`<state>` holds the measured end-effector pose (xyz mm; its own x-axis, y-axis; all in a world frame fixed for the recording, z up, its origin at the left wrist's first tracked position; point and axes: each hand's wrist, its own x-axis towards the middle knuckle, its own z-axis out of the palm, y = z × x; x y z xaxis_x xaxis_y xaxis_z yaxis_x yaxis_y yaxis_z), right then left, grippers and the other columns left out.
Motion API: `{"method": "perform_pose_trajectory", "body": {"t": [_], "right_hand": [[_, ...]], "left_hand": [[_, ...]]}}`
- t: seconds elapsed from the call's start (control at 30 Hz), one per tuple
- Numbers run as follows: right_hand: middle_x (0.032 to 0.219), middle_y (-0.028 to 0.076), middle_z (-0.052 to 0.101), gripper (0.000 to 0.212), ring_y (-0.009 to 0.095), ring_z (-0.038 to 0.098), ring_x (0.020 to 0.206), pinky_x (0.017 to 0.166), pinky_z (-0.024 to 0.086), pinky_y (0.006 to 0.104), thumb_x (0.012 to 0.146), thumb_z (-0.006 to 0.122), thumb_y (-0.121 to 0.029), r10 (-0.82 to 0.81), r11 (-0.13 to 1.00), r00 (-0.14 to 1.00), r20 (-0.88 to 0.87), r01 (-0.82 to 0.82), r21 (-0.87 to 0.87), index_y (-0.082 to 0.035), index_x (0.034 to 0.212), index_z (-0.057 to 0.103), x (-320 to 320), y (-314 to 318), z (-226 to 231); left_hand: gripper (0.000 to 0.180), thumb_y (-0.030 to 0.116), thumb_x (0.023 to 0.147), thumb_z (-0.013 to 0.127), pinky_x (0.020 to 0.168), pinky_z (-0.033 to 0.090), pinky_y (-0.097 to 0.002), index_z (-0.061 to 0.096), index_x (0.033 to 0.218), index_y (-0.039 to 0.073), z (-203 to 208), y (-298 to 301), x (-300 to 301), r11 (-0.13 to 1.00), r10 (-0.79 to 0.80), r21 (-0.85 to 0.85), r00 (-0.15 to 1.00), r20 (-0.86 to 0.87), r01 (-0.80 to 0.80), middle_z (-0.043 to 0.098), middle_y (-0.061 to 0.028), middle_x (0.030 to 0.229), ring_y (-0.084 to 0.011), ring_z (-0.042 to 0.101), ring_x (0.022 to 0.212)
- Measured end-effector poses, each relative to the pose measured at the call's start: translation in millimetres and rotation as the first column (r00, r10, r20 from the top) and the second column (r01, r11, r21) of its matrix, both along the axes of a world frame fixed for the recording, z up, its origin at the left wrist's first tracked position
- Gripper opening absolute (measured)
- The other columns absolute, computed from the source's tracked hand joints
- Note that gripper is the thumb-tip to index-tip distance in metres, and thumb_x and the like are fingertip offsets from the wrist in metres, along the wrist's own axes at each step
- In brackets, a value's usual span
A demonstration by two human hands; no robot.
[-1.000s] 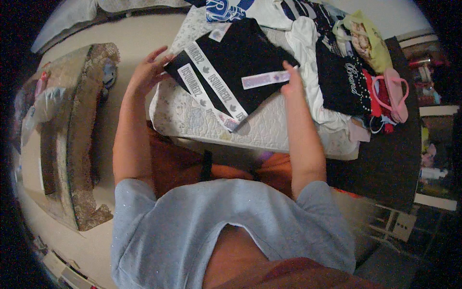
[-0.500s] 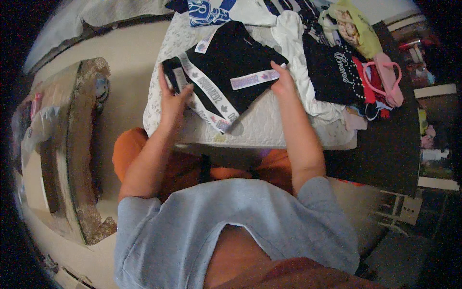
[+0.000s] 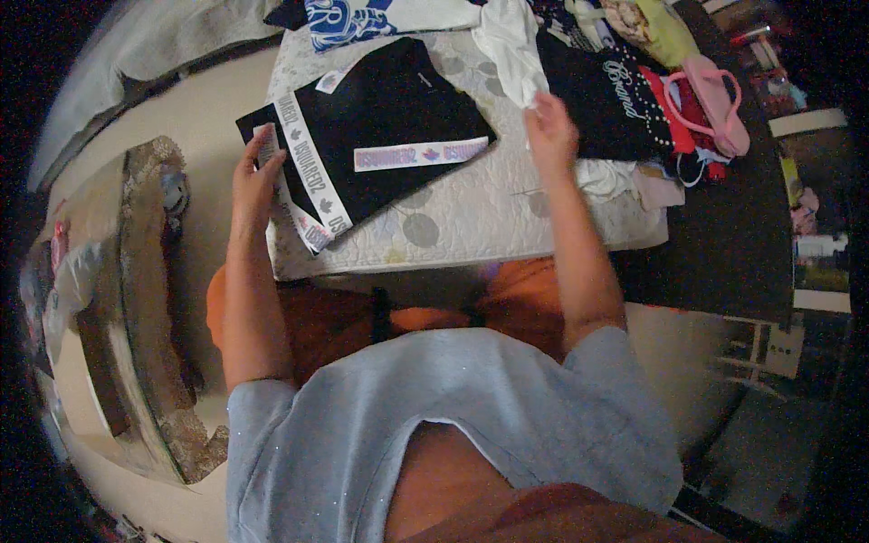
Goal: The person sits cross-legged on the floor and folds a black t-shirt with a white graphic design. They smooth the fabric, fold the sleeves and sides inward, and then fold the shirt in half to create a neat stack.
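A black garment (image 3: 398,109) with white printed bands is folded and lies on the left part of a quilted, pale patterned mattress pad. At its banded left edge, my left hand (image 3: 256,176) pinches the cloth between thumb and fingers. My right hand (image 3: 554,136) is away from the black garment, over to the right. Its fingers are curled together at the lower end of a crumpled white cloth garment (image 3: 509,54) and appear to grip it; the palm side is partly hidden.
To the right lie a black garment with studs (image 3: 588,104), pink flip-flops (image 3: 720,109), red cloth and a yellow bag (image 3: 670,32). A blue-and-white printed garment (image 3: 362,23) is at the far edge. A lace-edged covered table (image 3: 136,299) stands at left, cluttered shelves (image 3: 819,244) at right.
The black garment has moved left and lies flatter. My right hand has let go of its right corner and moved to the white garment; my left hand still holds the banded edge.
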<state>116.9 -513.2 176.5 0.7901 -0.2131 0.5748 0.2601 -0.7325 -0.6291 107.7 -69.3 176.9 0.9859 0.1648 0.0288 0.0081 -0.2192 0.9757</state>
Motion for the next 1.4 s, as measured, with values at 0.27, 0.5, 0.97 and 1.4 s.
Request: {"method": "perform_pose_trajectory", "body": {"t": [0.27,0.5,0.97,1.4], "right_hand": [[0.108,0.020,0.063,0.047,0.037,0.059,0.099,0.086,0.046,0.0398,0.082,0.060,-0.040,-0.497,0.815,0.822,-0.277,0.333,-0.475,-0.007,0.116,0.061,24.2,-95.5,48.2],[0.112,0.013,0.061,0.047,0.026,0.059,0.097,0.086,0.047,0.0369,0.080,0.068,-0.017,-0.283,0.629,0.945,-0.166,0.313,0.712,0.003,0.119,0.055,14.9,-139.6,77.2],[0.100,0.009,0.064,0.034,0.018,0.059,0.088,0.081,0.047,0.0312,0.087,0.063,-0.023,0.016,0.939,0.999,-0.040,-0.001,0.344,0.003,0.109,0.058,-87.9,64.8,146.1],[0.103,0.005,0.063,0.031,0.016,0.059,0.093,0.081,0.049,0.0305,0.085,0.064,-0.025,0.172,0.474,0.982,-0.084,-0.008,0.881,-0.004,0.106,0.061,-126.2,107.5,121.0]], "left_hand": [[0.063,-0.005,0.080,0.060,0.087,0.046,-0.0290,0.044,0.136,0.016,0.4,-7.0,9.1,0.971,-0.001,-0.238,1.000,0.017,0.005,0.053,-0.0112,0.127,-0.0191,0.055,0.104],[0.063,-0.006,0.079,0.060,0.088,0.046,-0.0294,0.043,0.136,0.014,-3.5,-8.7,10.6,0.981,-0.016,-0.191,0.999,0.043,0.024,0.051,-0.0116,0.129,-0.0192,0.054,0.106],[0.043,0.023,0.096,0.049,0.099,0.040,-0.0323,0.042,0.135,0.006,40.6,-116.0,-51.8,0.658,-0.408,-0.674,0.911,0.054,0.334,0.048,-0.0101,0.132,-0.0201,0.047,0.121],[0.064,0.055,0.090,0.039,0.100,0.041,-0.0440,0.048,0.131,0.008,-17.1,-93.9,-59.0,0.148,-0.695,-0.987,0.702,-0.153,-0.069,0.051,-0.0146,0.129,-0.0330,0.052,0.113]]}}
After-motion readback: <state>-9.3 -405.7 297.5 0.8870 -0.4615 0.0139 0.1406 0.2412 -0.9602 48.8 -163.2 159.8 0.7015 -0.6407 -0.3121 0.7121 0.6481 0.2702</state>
